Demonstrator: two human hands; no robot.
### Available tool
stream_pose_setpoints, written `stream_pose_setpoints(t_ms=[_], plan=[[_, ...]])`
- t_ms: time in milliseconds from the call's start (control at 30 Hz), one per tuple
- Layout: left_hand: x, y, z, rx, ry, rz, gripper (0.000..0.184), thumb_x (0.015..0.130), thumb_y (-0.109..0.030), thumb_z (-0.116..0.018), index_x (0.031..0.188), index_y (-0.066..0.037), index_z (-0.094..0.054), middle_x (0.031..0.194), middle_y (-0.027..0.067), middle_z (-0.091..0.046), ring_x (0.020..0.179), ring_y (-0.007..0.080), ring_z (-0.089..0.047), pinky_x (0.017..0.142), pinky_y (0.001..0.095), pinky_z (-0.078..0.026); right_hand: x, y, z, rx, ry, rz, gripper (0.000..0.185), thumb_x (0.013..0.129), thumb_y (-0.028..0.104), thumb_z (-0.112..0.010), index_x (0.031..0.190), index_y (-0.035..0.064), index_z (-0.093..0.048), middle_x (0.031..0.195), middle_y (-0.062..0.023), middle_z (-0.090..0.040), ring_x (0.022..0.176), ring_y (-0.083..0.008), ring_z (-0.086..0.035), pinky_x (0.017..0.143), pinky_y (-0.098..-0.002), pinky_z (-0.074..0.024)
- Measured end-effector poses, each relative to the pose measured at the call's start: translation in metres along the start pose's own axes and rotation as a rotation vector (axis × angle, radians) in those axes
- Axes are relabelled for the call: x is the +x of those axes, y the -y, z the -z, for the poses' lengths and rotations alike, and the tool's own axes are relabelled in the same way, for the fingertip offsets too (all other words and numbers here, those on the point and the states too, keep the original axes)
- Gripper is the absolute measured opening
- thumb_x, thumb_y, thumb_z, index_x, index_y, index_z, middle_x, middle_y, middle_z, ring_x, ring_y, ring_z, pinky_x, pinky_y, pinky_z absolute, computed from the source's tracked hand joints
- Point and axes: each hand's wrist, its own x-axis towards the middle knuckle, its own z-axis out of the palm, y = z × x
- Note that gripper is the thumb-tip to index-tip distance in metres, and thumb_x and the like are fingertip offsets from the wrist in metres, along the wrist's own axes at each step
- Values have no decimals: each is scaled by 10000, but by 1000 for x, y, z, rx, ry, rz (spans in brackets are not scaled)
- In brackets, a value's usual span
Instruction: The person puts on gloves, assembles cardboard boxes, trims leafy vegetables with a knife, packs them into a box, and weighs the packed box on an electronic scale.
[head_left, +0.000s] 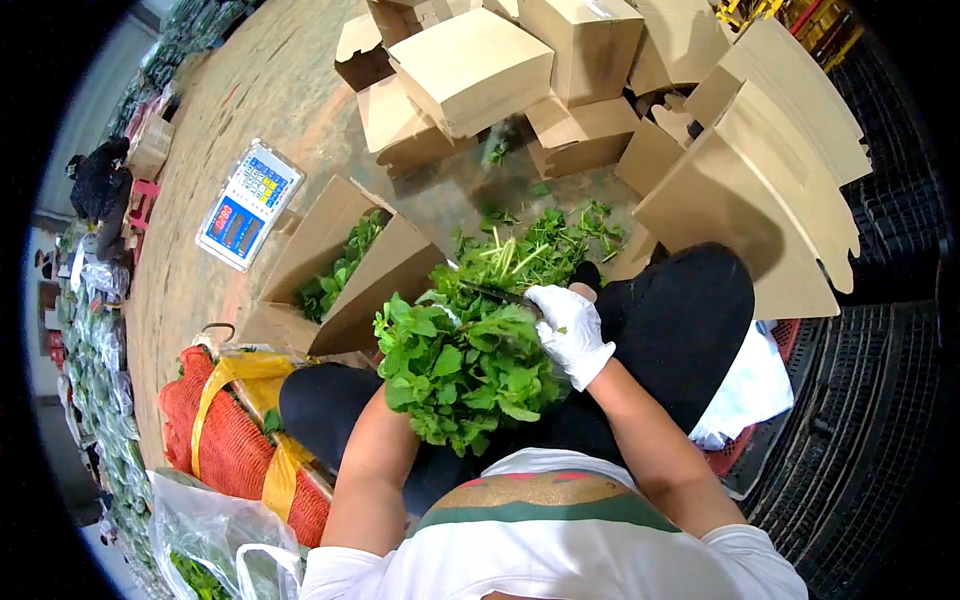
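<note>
A thick bunch of leafy green herbs (465, 370), mint-like in look, is held over my lap with its pale cut stems pointing away from me. My left hand (445, 308) is wrapped around it, mostly hidden by leaves, with only bits of white glove showing. In a white glove, my right hand (572, 332) closes on a dark, narrow cutting tool (498, 293), whose tip lies across the stems. Whether it is a knife or scissors I cannot tell. Loose stems and leaves (575, 238) lie on the floor just beyond.
An open carton (400, 265) with greens inside stands front left, near a digital scale (250, 205). Stacked cardboard boxes (475, 75) fill the far side. A red mesh sack (225, 430) and a clear plastic bag (215, 530) sit left; black crates (850, 400) line the right.
</note>
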Motion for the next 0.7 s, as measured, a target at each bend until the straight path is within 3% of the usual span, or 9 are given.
stream_pose_setpoints(t_ms=[133,200,233,333,467,533,567,600,700], plan=[[8,9,-8,2,-12,-7,315,782,-90,-572,1071,-24,-466,958,55,-553,813,164,-552,716,310,-483,3,-4,-4,-25,130,16,356,642,34,-523,995,71,-537,878,-124,-563,828,-306,-553,709,-369,-440],[13,14,-12,8,-17,-10,326,783,-93,-573,1081,-25,-458,968,57,-549,822,165,-551,721,312,-483,10,-4,-12,-78,3,133,333,684,43,-505,1014,51,-546,930,-139,-580,876,-290,-565,749,-354,-447],[18,15,-14,14,-21,-20,332,784,-94,-574,1086,-26,-454,974,58,-547,827,166,-550,723,314,-483,10,-6,-9,-10,-144,228,238,692,43,-498,922,50,-555,832,-136,-590,761,-300,-580,673,-373,-467],[24,13,-15,20,-43,-33,350,785,-97,-576,1102,-28,-443,990,61,-542,841,169,-549,730,318,-483,6,-16,-13,164,-18,72,236,715,55,-492,942,75,-553,846,-156,-580,790,-341,-563,679,-398,-455],[30,-1,-8,31,-72,-56,374,787,-102,-579,1122,-31,-428,1012,66,-535,859,172,-547,739,323,-483,-6,-11,-14,109,119,-467,151,821,222,-513,898,95,-537,802,-179,-581,751,-377,-549,626,-422,-440],[33,-6,-5,35,-77,-65,386,788,-105,-580,1132,-32,-420,1023,68,-531,868,174,-546,743,326,-483,-3,-20,-20,217,109,-615,229,773,138,-559,988,60,-571,717,-99,-598,604,-207,-567,569,-291,-447],[33,-6,-5,32,-73,-67,392,789,-106,-581,1137,-33,-417,1028,69,-529,873,175,-546,746,327,-483,-4,-24,-27,561,-18,-580,245,784,145,-562,1009,46,-573,703,-49,-587,555,-107,-520,522,-231,-417],[34,-6,-5,33,-71,-68,398,789,-107,-582,1142,-33,-413,1034,71,-527,877,176,-545,748,329,-483,4,-12,-14,558,-17,-576,245,784,145,-562,1009,46,-573,703,-49,-587,555,-107,-520,522,-231,-417],[35,-6,-8,26,-49,-71,416,791,-111,-584,1158,-35,-402,1050,74,-522,891,178,-544,755,333,-483,19,17,14,1270,-8,-628,233,834,148,-542,1030,24,-560,702,-7,-565,500,-67,-465,473,-209,-382]])
